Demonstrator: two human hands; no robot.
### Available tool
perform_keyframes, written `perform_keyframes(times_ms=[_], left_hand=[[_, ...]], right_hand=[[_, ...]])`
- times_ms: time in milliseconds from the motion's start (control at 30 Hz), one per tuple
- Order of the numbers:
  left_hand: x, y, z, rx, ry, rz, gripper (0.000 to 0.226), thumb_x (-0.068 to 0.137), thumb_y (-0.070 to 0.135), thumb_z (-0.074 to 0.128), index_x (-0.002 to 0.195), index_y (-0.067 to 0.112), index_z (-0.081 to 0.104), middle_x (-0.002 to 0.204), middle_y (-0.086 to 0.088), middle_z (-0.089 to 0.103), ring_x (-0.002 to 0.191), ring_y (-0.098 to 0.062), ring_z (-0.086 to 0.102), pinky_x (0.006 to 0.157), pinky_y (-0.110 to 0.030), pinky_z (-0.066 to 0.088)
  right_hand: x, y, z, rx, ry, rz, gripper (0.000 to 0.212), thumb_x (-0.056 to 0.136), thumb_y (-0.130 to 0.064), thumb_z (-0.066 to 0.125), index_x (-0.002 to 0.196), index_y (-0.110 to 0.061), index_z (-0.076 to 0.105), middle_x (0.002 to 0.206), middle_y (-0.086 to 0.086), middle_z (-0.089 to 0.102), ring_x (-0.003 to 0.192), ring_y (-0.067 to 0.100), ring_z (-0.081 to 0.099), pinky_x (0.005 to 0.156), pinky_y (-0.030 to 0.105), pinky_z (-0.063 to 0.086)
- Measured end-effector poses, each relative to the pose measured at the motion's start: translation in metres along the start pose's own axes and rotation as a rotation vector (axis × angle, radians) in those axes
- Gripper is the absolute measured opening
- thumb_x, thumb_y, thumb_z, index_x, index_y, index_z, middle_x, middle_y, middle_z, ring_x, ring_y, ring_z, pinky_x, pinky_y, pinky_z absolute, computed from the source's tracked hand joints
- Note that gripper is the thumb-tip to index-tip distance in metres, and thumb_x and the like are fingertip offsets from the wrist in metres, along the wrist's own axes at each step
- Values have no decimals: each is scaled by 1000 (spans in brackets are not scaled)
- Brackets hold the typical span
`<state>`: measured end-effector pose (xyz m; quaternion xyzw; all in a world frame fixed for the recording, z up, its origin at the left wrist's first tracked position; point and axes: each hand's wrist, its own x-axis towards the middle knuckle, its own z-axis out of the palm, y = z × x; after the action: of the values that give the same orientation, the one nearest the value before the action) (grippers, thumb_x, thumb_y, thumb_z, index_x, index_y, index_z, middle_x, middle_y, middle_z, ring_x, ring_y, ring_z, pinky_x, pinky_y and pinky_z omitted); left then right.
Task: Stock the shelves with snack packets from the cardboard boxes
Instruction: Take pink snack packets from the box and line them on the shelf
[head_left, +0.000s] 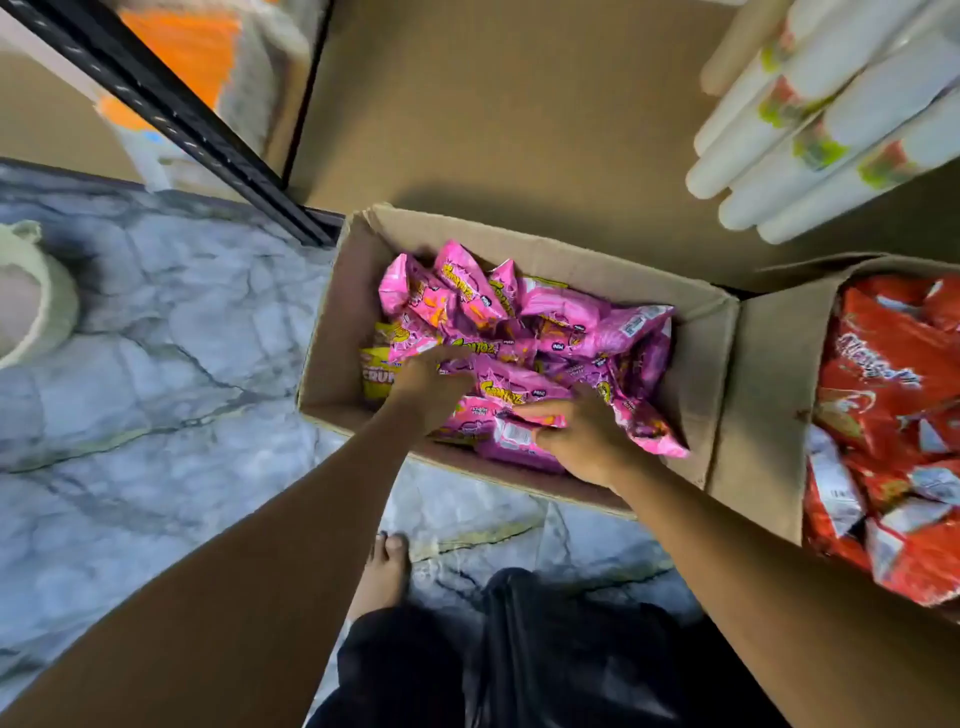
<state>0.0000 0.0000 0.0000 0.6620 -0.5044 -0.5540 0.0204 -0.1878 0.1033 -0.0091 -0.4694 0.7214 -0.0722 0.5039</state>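
Head view: your left hand (431, 387) is down among the pink packets (571, 322), fingers curled over a few of them near the box's left side. Your right hand (587, 441) grips a pink packet at the near edge, thumb lying across its top and fingers tucked under it. Both hands are inside the open cardboard box (332, 332), which stands on the floor (156, 338) with its flaps turned up. The box holds a loose heap of pink packets lying every which way, and a yellow packet (376, 379) shows at the left, just beside your left hand.

Touching its right side stands a second box (769, 389), also open, packed with red packets (893, 415), some showing silver backs.

Beyond both boxes is the brown shelf (493, 104), with a bundle of white rolls (810, 130) lying on its right part. A black post (171, 114) runs up at the shelf's left corner. Your bare foot (387, 566) is on the grey marbled floor just in front of the box, and a pale tub (31, 301) sits at the far left.
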Motion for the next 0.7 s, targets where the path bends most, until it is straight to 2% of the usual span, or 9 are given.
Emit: perform_keyframes(times_ms=[67,133,200,267,367,433,500,567,700], left_hand=[[11,-2,7,64,-6,-9,29,90,18,67,116,33,67,78,5,66,42,-5,47,40,-23,41],[19,-3,13,75,-12,-25,29,89,27,70,116,38,68,83,6,68,54,-16,56,48,-28,50],[25,-8,17,131,11,-2,30,76,49,71,104,58,65,93,0,70,75,-30,66,66,-36,59],[33,-13,19,188,58,37,22,62,59,67,83,63,61,101,-8,67,91,-36,66,77,-42,59],[31,1,20,203,88,72,18,80,37,76,93,42,64,104,-7,57,91,-27,62,72,-29,52],[33,4,22,195,87,97,20,86,25,73,105,31,67,96,-3,57,83,-24,61,65,-27,51],[29,10,23,202,69,113,19,89,18,68,106,28,67,86,2,64,68,-17,57,54,-23,44],[21,16,21,189,80,117,21,90,14,63,101,33,65,81,6,62,65,-17,55,55,-23,42],[-14,39,-1,169,113,154,36,89,3,50,90,36,62,89,0,65,72,-22,58,57,-30,47]], right_hand=[[11,2,5,-72,2,-14,46,84,-25,72,110,-62,62,160,1,26,143,26,35,116,47,31],[19,1,11,-87,-8,-10,48,84,-33,71,99,-76,55,157,-1,31,138,30,41,113,51,33],[27,7,20,-81,58,-21,46,84,-39,65,87,-82,50,139,-1,49,119,31,55,103,52,43],[32,15,19,-19,105,-45,37,87,-30,63,91,-67,65,111,-1,60,93,21,60,86,40,49],[28,16,6,85,122,-90,35,91,-8,61,97,-37,78,101,0,71,61,12,59,58,26,44],[20,14,-7,152,128,-90,34,93,1,56,100,-23,79,88,-11,72,44,6,51,45,18,37],[12,14,-20,172,160,-58,35,95,2,52,101,-19,79,80,-14,68,36,6,42,39,13,28],[3,12,-31,197,191,-26,36,96,2,49,101,-19,78,84,-15,71,35,5,42,38,12,27],[-31,-11,-57,196,224,12,42,99,3,40,102,-19,75,44,-34,49,31,9,32,36,18,24]])
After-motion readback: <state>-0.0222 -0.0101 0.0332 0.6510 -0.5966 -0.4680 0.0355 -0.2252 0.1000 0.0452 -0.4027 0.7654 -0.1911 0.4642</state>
